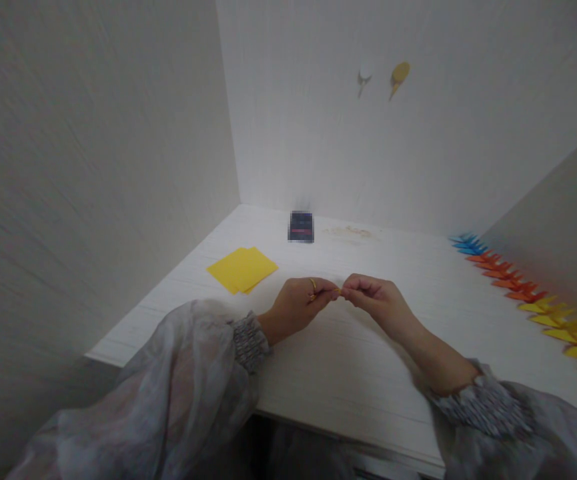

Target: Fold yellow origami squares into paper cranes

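Observation:
My left hand (pixel 298 303) and my right hand (pixel 375 300) meet fingertip to fingertip above the white table (pixel 348 373). Both are closed in a pinch on a tiny folded yellow paper piece (pixel 337 291), of which only a sliver shows between the fingers. A ring sits on a finger of the left hand. Both wrists come out of loose grey sleeves.
A small stack of yellow paper squares (pixel 242 269) lies at the left of the table. A dark small box (pixel 301 226) stands near the back wall. A row of folded paper pieces (pixel 523 293), blue, orange-red and yellow, runs along the right side. Walls enclose the table on three sides.

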### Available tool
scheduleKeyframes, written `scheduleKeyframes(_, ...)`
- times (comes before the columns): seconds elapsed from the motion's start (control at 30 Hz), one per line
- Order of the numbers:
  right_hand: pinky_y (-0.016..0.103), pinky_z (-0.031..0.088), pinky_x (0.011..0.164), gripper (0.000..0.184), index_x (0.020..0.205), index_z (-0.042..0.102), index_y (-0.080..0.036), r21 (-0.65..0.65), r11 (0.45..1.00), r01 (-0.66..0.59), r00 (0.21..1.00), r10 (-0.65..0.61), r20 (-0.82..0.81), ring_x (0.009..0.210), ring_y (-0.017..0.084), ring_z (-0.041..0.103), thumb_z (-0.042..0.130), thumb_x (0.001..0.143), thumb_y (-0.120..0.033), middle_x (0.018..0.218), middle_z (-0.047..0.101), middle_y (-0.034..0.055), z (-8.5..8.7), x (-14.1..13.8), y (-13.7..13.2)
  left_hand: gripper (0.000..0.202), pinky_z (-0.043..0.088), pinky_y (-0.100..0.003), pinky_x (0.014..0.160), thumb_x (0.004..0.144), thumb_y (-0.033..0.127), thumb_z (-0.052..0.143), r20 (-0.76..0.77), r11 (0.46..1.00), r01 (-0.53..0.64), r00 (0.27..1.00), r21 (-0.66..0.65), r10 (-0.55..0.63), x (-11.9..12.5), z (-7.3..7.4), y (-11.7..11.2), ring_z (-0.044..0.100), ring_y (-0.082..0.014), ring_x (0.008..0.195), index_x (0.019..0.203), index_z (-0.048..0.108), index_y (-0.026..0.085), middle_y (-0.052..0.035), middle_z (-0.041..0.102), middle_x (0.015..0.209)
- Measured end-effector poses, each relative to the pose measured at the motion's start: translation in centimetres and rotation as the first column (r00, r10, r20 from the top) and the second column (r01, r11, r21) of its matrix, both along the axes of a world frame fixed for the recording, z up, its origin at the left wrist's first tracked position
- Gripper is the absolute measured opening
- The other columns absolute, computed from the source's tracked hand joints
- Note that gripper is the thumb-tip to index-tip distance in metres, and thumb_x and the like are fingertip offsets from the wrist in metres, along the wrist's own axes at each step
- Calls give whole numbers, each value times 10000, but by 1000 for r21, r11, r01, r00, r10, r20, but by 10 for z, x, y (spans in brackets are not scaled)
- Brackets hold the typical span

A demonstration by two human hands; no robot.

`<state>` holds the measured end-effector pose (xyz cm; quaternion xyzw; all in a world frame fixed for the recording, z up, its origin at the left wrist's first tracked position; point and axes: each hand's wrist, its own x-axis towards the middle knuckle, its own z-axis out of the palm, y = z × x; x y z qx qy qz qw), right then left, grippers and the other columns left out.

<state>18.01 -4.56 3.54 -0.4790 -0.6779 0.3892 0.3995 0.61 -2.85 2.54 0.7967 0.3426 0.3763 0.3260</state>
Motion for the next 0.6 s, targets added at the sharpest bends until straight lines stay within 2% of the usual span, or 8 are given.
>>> scheduleKeyframes(0.13,232,294,518,146,643,585,-175,-23,1000,-7,1000,7,3,541,92,403,547,729,-287,553,477,-35,1,-1,0,260,399,-184,591,795,322,461,-1,1000,5,1000,9,-5,0,0,0,571,-97,641,800,665,160,-12,668,715)
scheduleKeyframes(0.33,237,290,513,161,640,577,-175,-29,1000,4,1000,-4,-15,531,98,396,543,732,-303,545,462,-34,1,-3,-1,294,399,-195,585,794,354,454,42,999,14,999,-47,-12,0,-2,2,552,-98,628,790,660,146,-20,658,700)
scheduleKeyframes(0.6,262,367,611,119,702,596,-194,100,995,16,1000,-15,-18,649,130,473,570,737,-305,678,538,2,-3,-1,0,303,409,-200,581,778,388,470,139,993,5,990,-119,12,3,-3,3,541,-97,626,781,656,148,-17,642,685)
